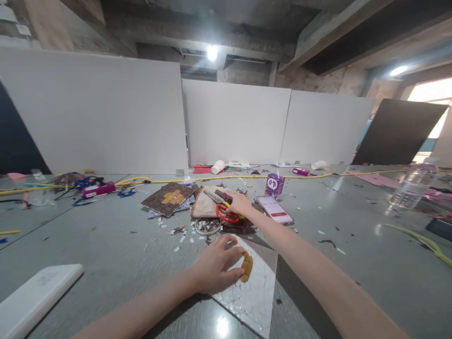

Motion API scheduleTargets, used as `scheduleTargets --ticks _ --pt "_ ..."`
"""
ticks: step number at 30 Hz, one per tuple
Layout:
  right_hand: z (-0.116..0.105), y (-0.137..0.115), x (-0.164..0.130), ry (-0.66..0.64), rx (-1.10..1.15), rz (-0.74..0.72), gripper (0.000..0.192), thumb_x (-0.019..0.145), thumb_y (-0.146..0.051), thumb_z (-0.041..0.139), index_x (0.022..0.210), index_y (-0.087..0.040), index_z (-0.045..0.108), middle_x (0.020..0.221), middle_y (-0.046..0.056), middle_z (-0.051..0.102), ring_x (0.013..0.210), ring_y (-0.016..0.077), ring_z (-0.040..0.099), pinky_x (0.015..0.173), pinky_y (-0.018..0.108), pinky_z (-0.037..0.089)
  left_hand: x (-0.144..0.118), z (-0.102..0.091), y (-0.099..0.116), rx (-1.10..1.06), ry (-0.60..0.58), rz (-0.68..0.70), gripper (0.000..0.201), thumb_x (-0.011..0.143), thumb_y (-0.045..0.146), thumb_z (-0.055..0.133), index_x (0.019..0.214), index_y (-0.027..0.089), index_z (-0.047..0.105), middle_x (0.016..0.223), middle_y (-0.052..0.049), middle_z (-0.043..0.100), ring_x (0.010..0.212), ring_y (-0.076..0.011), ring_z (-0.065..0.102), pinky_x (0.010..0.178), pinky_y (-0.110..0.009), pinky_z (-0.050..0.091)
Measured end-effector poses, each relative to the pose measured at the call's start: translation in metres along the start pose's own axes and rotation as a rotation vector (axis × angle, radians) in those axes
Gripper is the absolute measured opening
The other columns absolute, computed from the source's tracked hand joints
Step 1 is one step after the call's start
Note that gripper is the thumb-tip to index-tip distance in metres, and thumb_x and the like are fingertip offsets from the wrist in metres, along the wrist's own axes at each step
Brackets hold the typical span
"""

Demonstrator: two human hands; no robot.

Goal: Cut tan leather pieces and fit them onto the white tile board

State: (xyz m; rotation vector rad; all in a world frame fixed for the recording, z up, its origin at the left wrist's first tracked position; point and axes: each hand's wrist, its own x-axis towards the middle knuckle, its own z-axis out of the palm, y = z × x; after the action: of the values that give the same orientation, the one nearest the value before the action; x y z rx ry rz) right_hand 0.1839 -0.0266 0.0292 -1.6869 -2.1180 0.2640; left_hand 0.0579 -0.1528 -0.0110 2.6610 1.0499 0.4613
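- The left hand [215, 266] lies palm down with its fingers spread and slack, grasping nothing; the fingertips press on a pale, shiny sheet [252, 294] near the front edge of the tabletop [106, 235]
- Just past the fingertips, on that sheet, lies a small yellow-brown piece [246, 266], touching or almost touching the fingers
- The right hand [240, 203] reaches further in, toward the middle of the tabletop, with its fingers curled down onto red-handled scissors [226, 212]; whether it truly grips them or only rests on them cannot be told
- The scissors lie on a beige cloth [205, 205], blades pointing toward the far left
- Just in front of the cloth sits a round ring of tape [207, 226], with small white scraps [178, 233] scattered beside it
- Left of the cloth lies a brown quilted patch [169, 197] with a yellow cross shape on it
- Right of the right hand a phone [274, 209] lies face up with its screen lit, and behind it stands a small purple carton [274, 184]
- A yellow cable [229, 178] runs along the far edge, before white partition boards [233, 122]
- A white flat box [33, 296] sits at the front left corner
- A clear water bottle [411, 188] stands near the right edge
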Motion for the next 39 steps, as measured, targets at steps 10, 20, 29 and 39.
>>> scheduleTargets --ticks 10,20,29,39 --pt "-0.034 0.041 -0.075 -0.315 0.982 0.046 0.029 0.062 -0.026 0.056 0.088 -0.019 0.046 0.062 -0.004 0.051 0.045 0.0063 0.043 0.045 0.020 0.037 0.000 -0.001 0.000 -0.021 0.001 0.019 0.043 0.076 0.037 0.046 0.115 0.022 0.041 0.114 -0.007 0.041 0.105 -0.0199 0.040 0.090 -0.034 0.033" --pt "-0.005 0.070 -0.119 -0.480 1.697 0.065 0.014 0.072 -0.018 0.054 0.085 -0.018 0.049 0.084 0.002 0.053 0.052 0.0025 0.041 0.050 0.017 0.035 0.001 -0.001 0.002 -0.041 0.005 -0.002 0.038 0.075 0.037 0.047 0.109 0.020 0.044 0.113 -0.007 0.042 0.100 -0.0198 0.043 0.087 -0.033 0.035" --pt "-0.002 0.067 -0.117 -0.419 1.634 0.103 0.015 0.071 -0.027 0.058 0.079 -0.017 0.052 0.068 -0.003 0.048 0.044 0.0016 0.039 0.039 0.014 0.030 0.000 -0.002 0.002 -0.040 0.008 -0.016 0.039 0.074 0.036 0.048 0.108 0.018 0.045 0.113 -0.008 0.042 0.103 -0.0203 0.041 0.090 -0.033 0.033" --pt "-0.006 0.065 -0.120 -0.430 1.455 0.055 0.026 0.071 -0.039 0.055 0.070 -0.014 0.051 0.054 -0.004 0.048 0.033 0.0004 0.036 0.032 0.013 0.023 0.000 -0.001 0.000 -0.046 0.005 -0.007 0.039 0.074 0.036 0.049 0.109 0.019 0.044 0.113 -0.007 0.042 0.103 -0.0195 0.042 0.089 -0.032 0.034"
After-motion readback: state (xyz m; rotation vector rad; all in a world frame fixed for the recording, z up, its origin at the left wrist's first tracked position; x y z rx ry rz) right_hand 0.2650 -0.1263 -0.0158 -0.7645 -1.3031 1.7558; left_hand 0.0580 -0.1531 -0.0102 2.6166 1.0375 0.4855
